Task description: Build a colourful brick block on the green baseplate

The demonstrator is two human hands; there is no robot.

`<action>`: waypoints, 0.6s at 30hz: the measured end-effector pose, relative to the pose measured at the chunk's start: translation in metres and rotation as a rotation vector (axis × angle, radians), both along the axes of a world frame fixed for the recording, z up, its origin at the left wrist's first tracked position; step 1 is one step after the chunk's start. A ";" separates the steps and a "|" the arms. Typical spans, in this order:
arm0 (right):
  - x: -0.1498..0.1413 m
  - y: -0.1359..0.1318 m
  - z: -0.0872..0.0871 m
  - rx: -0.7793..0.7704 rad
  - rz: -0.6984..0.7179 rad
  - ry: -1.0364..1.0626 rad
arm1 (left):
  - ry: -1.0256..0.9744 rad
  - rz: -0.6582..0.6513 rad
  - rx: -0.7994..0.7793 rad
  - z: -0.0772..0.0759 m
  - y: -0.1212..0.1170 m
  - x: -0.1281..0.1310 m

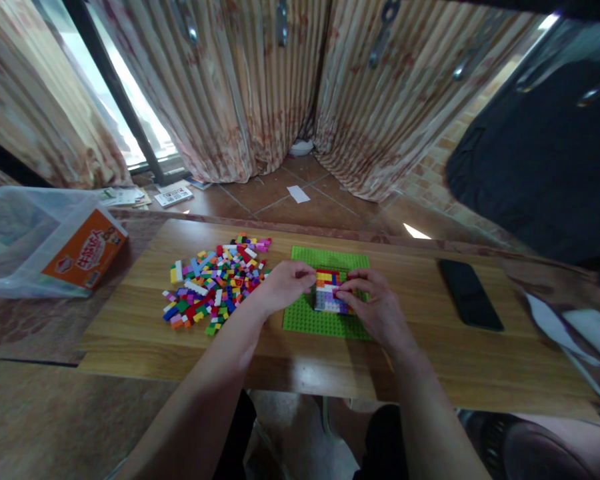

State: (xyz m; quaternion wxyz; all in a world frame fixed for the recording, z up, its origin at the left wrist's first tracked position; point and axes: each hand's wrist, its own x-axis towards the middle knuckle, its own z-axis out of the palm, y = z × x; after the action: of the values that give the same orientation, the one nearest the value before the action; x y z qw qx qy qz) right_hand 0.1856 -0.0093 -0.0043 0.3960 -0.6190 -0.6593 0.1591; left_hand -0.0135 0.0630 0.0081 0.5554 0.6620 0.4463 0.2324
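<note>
Brick build (327,293), lying between left hand (287,283), part-curled at its left edge, and right hand (379,305), part-curled over its right; grips unclear.

Glossy wooden tabletop (420,283), studded plastic baseplate (325,325)

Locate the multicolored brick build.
Head view, just right of centre: the brick build is over the green baseplate, between the left hand and right hand.
</note>
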 end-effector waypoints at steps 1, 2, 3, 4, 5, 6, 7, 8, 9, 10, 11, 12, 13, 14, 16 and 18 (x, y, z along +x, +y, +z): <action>-0.001 0.001 -0.001 -0.007 -0.010 0.018 | 0.009 -0.003 0.010 0.000 0.000 0.000; -0.001 0.001 -0.002 -0.017 -0.022 0.041 | 0.017 -0.007 0.019 -0.001 0.000 0.000; -0.002 0.002 -0.002 -0.030 -0.036 0.067 | 0.024 -0.010 0.028 -0.001 0.000 0.000; -0.003 0.003 -0.003 -0.043 -0.053 0.094 | 0.030 -0.014 0.037 -0.001 0.000 0.000; -0.003 0.004 -0.004 -0.053 -0.070 0.119 | 0.036 -0.019 0.047 -0.001 0.000 0.000; -0.003 0.004 -0.005 -0.060 -0.086 0.141 | 0.042 -0.024 0.056 0.000 0.000 0.001; -0.003 0.005 -0.006 -0.067 -0.099 0.159 | 0.048 -0.029 0.067 0.000 0.000 0.001; -0.003 0.006 -0.007 -0.074 -0.110 0.174 | 0.055 -0.035 0.078 0.000 -0.001 0.001; -0.002 0.007 -0.008 -0.083 -0.118 0.185 | 0.065 -0.041 0.090 0.000 -0.001 0.001; -0.002 0.007 -0.009 -0.096 -0.119 0.193 | 0.076 -0.048 0.103 0.000 -0.001 0.001; -0.001 0.008 -0.010 -0.111 -0.116 0.200 | 0.086 -0.054 0.117 0.000 -0.001 0.001; -0.001 0.009 -0.011 -0.126 -0.111 0.205 | 0.096 -0.060 0.132 -0.001 -0.001 0.001; -0.001 0.010 -0.011 -0.140 -0.105 0.209 | 0.107 -0.067 0.149 -0.001 -0.001 0.002; 0.000 0.010 -0.012 -0.152 -0.100 0.210 | 0.117 -0.071 0.167 -0.001 -0.001 0.002; -0.001 0.011 -0.012 -0.162 -0.098 0.208 | 0.140 -0.075 0.203 0.000 -0.001 0.002; -0.003 0.012 -0.011 -0.156 -0.103 0.203 | 0.165 -0.070 0.226 0.000 -0.002 0.003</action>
State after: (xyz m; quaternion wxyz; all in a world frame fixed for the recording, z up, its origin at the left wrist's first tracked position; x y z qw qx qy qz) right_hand 0.1830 0.0027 -0.0156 0.4191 -0.6616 -0.5687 0.2513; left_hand -0.0105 0.0615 0.0085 0.4465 0.7525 0.4380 0.2063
